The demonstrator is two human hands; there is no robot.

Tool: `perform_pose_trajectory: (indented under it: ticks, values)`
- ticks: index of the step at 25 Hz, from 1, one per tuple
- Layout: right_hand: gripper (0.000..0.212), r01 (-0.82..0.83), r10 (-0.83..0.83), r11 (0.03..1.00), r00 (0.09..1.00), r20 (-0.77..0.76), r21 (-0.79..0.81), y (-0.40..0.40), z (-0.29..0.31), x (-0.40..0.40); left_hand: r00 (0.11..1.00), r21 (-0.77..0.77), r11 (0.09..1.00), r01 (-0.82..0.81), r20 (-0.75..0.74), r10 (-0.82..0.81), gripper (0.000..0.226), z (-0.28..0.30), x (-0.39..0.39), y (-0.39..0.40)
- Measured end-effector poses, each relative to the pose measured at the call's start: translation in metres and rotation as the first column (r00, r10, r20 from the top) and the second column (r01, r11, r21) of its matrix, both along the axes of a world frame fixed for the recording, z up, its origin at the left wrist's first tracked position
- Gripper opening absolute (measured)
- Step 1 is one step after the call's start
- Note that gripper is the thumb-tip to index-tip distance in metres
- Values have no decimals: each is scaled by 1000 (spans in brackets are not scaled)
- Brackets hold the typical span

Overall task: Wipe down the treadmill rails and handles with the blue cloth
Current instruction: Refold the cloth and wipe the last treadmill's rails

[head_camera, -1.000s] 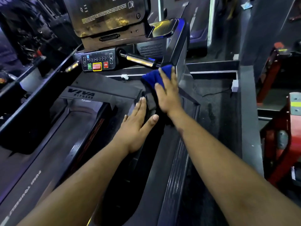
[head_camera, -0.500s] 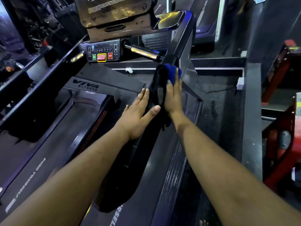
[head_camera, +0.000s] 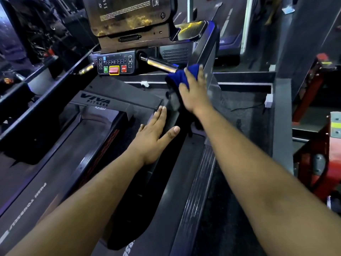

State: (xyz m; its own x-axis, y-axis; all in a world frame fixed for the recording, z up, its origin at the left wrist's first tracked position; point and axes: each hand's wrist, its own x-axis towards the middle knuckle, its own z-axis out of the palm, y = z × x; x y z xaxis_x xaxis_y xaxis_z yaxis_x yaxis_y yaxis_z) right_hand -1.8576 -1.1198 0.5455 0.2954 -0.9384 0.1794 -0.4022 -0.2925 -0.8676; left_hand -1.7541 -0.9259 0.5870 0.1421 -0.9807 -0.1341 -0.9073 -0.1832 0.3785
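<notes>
Compared with the frame half a second earlier, the blue cloth (head_camera: pixel 181 77) is seen more exposed: a larger bunched blue patch shows left of and under the right hand (head_camera: pixel 193 91), which has slid a little up the right upright rail (head_camera: pixel 206 50). The left hand (head_camera: pixel 154 134) has stayed flat at centre frame, barely shifted.

The cloth is soft, crumpled, deep blue fabric, pressed against the rail just right of centre, in the upper half of the frame. The right hand's fingers (head_camera: pixel 201 72) are held straight and close together, pressing the cloth flat against the rail; no pinch is seen. The left hand's fingers are laid straight and near together, thumb splayed wide, resting on the dark matte plastic of the treadmill's motor cover edge (head_camera: pixel 129 100); nothing is held.

The rail is glossy, dark, flat-sided, with blue light reflections. A cylindrical chrome handle bar (head_camera: pixel 161 65) is seen touching the cloth's upper left edge. The control panel (head_camera: pixel 115 64), rectangular, black, carries green and red buttons. A ribbed, grooved side strip (head_camera: pixel 197 191) runs along lower centre. The console screen (head_camera: pixel 129 13), glossy, sits top centre.
</notes>
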Motion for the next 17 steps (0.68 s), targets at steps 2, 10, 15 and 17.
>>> perform_pose_trajectory:
  ticks: [2,10,15,17]
  values:
    - [56,18,-16,1000,988,-152,10,-35,21,1,1000,-14,1000,-13,-15,13,96,1,-3,2]
    - [56,-160,110,952,975,-195,-262,7,3,2,999,-32,999,-14,-29,13,97,1,-1,0]
    - [65,94,-119,989,965,235,113,-16,-1,5,1000,-16,1000,-6,-14,6,92,2,-2,0]
    - [70,46,-118,983,903,413,179,41,-20,9,1000,-5,1000,-8,-20,8,91,3,-3,0]
